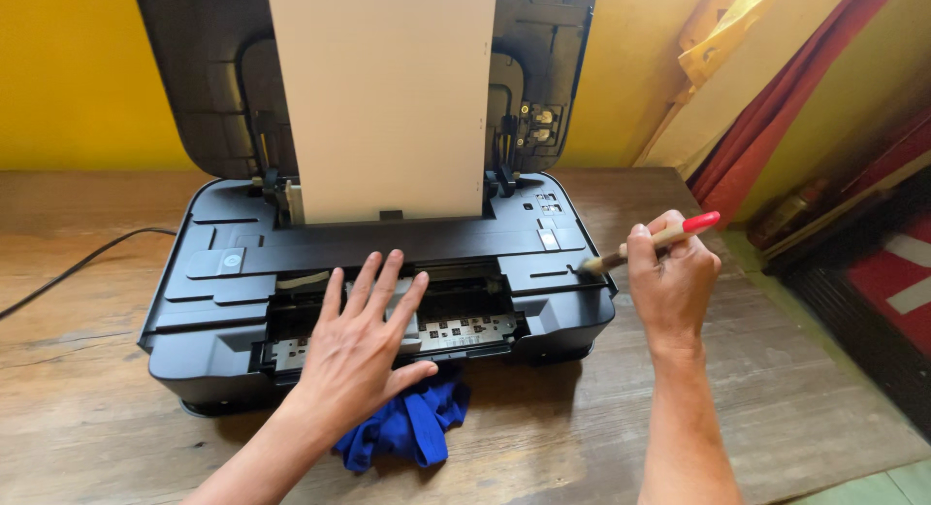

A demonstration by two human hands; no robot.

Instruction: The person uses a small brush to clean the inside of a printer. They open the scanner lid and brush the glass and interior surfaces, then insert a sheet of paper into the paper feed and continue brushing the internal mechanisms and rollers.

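Note:
A black printer [233, 262] sits on a wooden table [87, 408] with a sheet of white paper [383, 97] standing in its rear feed. My left hand [364, 345] lies flat, fingers spread, over the printer's open front bay. My right hand [672, 282] grips a small brush with a red-tipped handle [659, 239]. The brush bristles touch the printer's right front corner. A crumpled blue cloth [412, 427] lies on the table under the printer's front edge, just below my left hand.
A black cable [78, 262] runs off the printer's left side across the table. A yellow wall [68, 78] stands behind. At the right, red and yellow boards [776, 107] lean past the table's edge.

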